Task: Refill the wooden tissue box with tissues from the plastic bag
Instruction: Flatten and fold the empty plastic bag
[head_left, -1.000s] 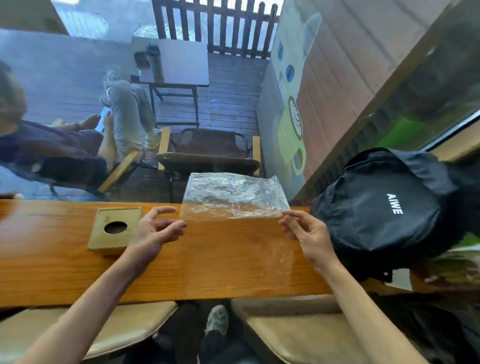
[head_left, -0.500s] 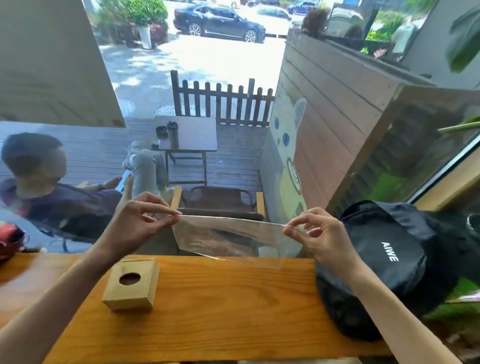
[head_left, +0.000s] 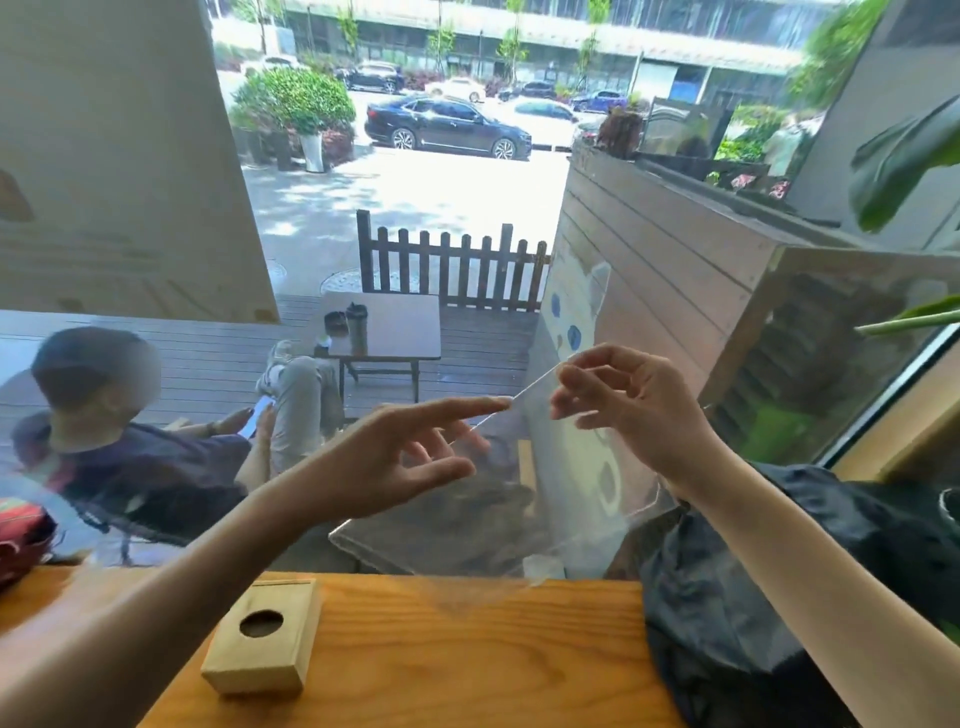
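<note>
Tissue box (head_left: 262, 636), wooden, sits on the counter (head_left: 467, 660) at lower left of centre, upright, round hole in its top face. No tissue shows at the hole; interior reads dark. Nothing touches it.

Plastic bag (head_left: 519, 519): clear film, held up in the air above the counter's far edge, hanging down from the hands. Its lower corner reaches close to the counter surface, right of the box and apart from it. Contents of the bag cannot be made out through the film.

Right hand (head_left: 634, 410): raised, thumb and forefinger pinched on the bag's top edge, other fingers loosely curled. Firm hold on the film.

Left hand (head_left: 395, 457): raised beside it, fingers spread and extended. Forefinger tip meets the taut top edge of the bag; thumb held apart below. Whether it has a real grip on the film cannot be told; the hand reads as mostly open.

Black backpack (head_left: 779, 597) lies on the right end of the counter, under the right forearm. No lettering on it is legible at this angle.

Writing: none readable anywhere in view. A pale cat figure (head_left: 582, 322) is painted on the plank wall outside the window.

Beyond the glass: a seated person (head_left: 130, 457) on a deck, a small table (head_left: 395, 327) with a dark tumbler on it.
</note>
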